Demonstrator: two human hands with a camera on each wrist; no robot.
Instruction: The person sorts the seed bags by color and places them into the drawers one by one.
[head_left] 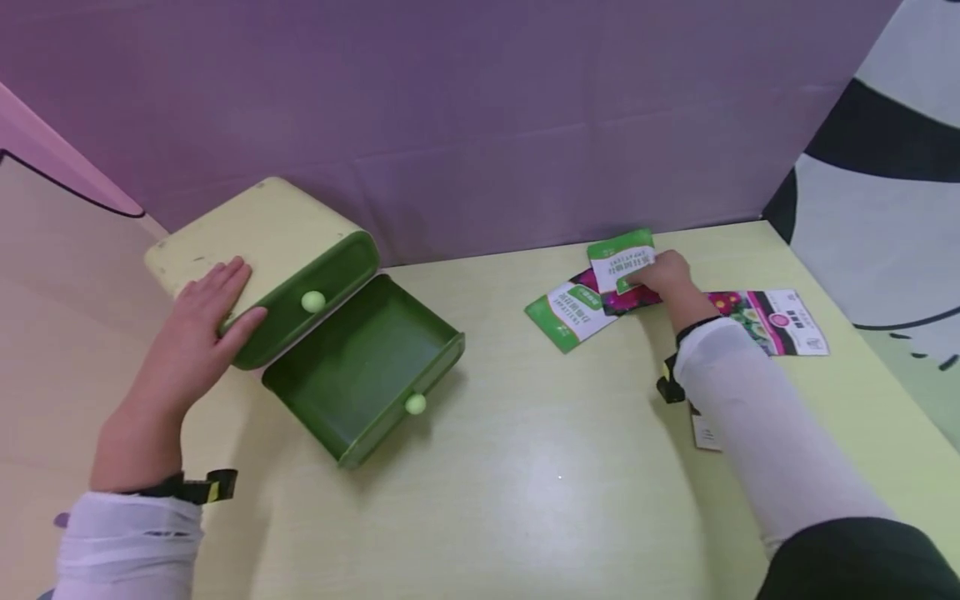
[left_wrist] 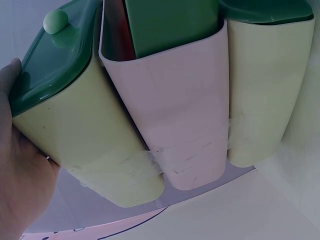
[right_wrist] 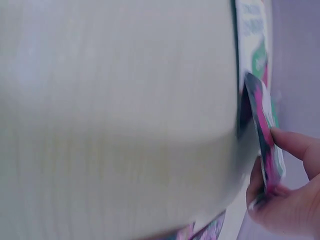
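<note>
My left hand [head_left: 195,325] rests with straight fingers on the cream top of a small drawer cabinet [head_left: 262,225], its thumb along the front edge. In the left wrist view the hand [left_wrist: 25,185] lies against a cream housing [left_wrist: 100,145] beside a pink one [left_wrist: 170,110]. A green drawer [head_left: 352,367] with a round knob is pulled out. At the back of the table, my right hand [head_left: 671,279] pinches a green-and-white seed packet [head_left: 618,254]. The right wrist view shows this packet [right_wrist: 270,135] between thumb and fingers, tilted up. Another seed packet [head_left: 573,312] lies beneath it.
A flower-printed packet [head_left: 795,321] lies right of my right wrist, and a further packet [head_left: 705,433] is partly hidden under that sleeve. A purple-covered wall [head_left: 480,125] borders the back edge of the table [head_left: 525,500].
</note>
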